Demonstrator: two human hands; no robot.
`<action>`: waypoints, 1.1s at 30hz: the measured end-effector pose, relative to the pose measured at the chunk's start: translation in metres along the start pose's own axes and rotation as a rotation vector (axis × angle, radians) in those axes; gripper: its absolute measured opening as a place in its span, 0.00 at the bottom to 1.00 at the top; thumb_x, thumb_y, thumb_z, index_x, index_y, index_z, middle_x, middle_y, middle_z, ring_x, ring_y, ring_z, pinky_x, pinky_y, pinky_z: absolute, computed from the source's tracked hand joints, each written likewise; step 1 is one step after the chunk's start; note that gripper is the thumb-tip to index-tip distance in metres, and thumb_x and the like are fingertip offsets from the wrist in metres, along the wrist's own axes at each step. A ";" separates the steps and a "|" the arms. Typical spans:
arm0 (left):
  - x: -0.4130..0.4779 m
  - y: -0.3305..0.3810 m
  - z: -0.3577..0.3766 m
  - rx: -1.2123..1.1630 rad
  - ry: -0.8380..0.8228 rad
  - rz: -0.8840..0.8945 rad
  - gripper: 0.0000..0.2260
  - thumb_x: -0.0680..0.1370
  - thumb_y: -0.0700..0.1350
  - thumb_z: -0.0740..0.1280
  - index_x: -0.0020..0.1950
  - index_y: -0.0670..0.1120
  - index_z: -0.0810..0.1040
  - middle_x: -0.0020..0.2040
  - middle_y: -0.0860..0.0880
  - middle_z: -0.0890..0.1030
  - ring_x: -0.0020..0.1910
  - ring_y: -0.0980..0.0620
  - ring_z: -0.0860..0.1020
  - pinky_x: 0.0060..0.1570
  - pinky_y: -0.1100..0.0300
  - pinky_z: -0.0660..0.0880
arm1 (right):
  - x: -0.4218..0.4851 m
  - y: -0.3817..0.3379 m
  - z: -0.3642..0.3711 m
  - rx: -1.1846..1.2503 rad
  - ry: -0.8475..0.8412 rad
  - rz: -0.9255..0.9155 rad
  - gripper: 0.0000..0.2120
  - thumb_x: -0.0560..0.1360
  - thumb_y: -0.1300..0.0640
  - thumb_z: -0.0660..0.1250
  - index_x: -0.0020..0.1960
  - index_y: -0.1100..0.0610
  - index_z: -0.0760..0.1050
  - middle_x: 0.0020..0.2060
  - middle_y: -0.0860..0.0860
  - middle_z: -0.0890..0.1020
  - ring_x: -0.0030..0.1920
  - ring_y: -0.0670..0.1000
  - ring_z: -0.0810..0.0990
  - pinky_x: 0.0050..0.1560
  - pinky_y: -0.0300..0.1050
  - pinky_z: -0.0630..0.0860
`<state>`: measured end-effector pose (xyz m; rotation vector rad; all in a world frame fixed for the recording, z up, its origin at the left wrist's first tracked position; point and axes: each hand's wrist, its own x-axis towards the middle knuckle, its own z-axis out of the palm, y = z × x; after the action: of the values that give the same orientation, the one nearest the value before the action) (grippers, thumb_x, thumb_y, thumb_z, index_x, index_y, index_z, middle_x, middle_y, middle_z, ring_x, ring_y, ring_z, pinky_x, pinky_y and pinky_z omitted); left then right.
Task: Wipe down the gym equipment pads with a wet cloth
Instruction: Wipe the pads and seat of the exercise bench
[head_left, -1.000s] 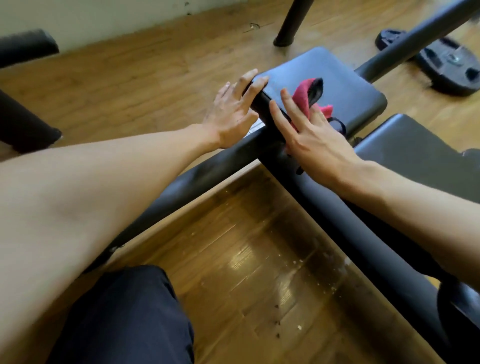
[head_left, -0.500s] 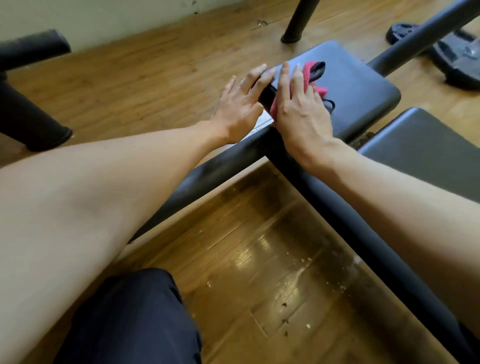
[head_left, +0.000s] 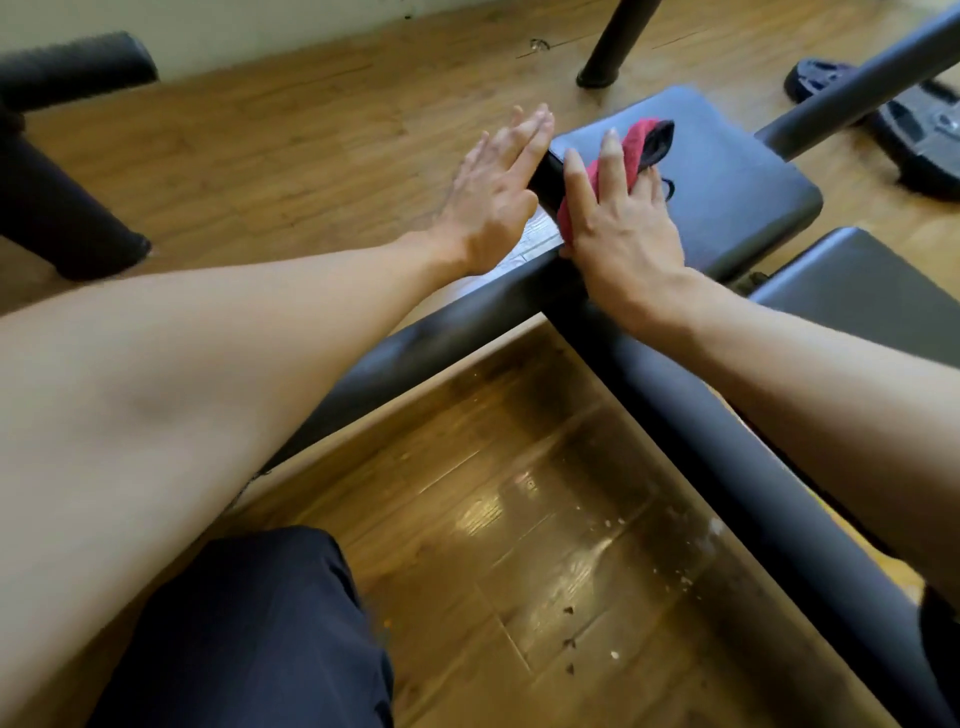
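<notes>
Head view: the right hand (head_left: 618, 228) lies flat on the red cloth (head_left: 635, 145), fingers straight and spread, pressing it onto the near left edge of the dark pad (head_left: 727, 187). The cloth shows red between and beyond the fingers, with a black strip at its far end. The left hand (head_left: 488, 202) is just left of it, fingers straight and together, set against the pad's left side and holding nothing. Both forearms reach in from the near side over a black frame bar (head_left: 415, 353) that meets a second bar (head_left: 727, 467) under the right wrist. A second pad (head_left: 872, 291) sits to the right, just beside the first. A weight plate (head_left: 919, 140) lies on the wooden floor (head_left: 260, 130) at far right, a foam roller (head_left: 67, 67) at far left, and a knee (head_left: 249, 634) in dark cloth is nearest
</notes>
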<state>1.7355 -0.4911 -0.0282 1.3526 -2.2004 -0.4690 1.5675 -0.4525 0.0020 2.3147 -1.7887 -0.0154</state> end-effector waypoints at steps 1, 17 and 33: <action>-0.001 -0.001 0.001 -0.010 0.033 -0.025 0.37 0.74 0.43 0.53 0.85 0.46 0.51 0.85 0.49 0.51 0.84 0.48 0.46 0.80 0.48 0.41 | 0.009 -0.006 0.002 -0.019 0.023 -0.001 0.37 0.82 0.58 0.65 0.83 0.56 0.47 0.80 0.68 0.46 0.74 0.76 0.59 0.77 0.64 0.54; -0.024 0.010 0.003 0.241 -0.073 0.084 0.37 0.78 0.59 0.45 0.85 0.44 0.48 0.85 0.47 0.49 0.84 0.45 0.47 0.81 0.47 0.43 | -0.026 0.006 0.009 -0.043 0.154 0.040 0.29 0.75 0.62 0.69 0.75 0.63 0.66 0.69 0.66 0.72 0.61 0.72 0.76 0.71 0.63 0.67; -0.031 0.044 -0.057 0.157 -0.163 -0.067 0.29 0.87 0.49 0.53 0.85 0.49 0.44 0.85 0.50 0.44 0.84 0.50 0.42 0.81 0.46 0.42 | 0.020 -0.022 -0.019 0.184 -0.047 0.047 0.54 0.73 0.40 0.73 0.84 0.47 0.39 0.82 0.60 0.40 0.68 0.75 0.66 0.73 0.67 0.61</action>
<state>1.7486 -0.4448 0.0337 1.5221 -2.3721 -0.4530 1.5963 -0.4632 0.0190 2.4137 -1.9416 0.1079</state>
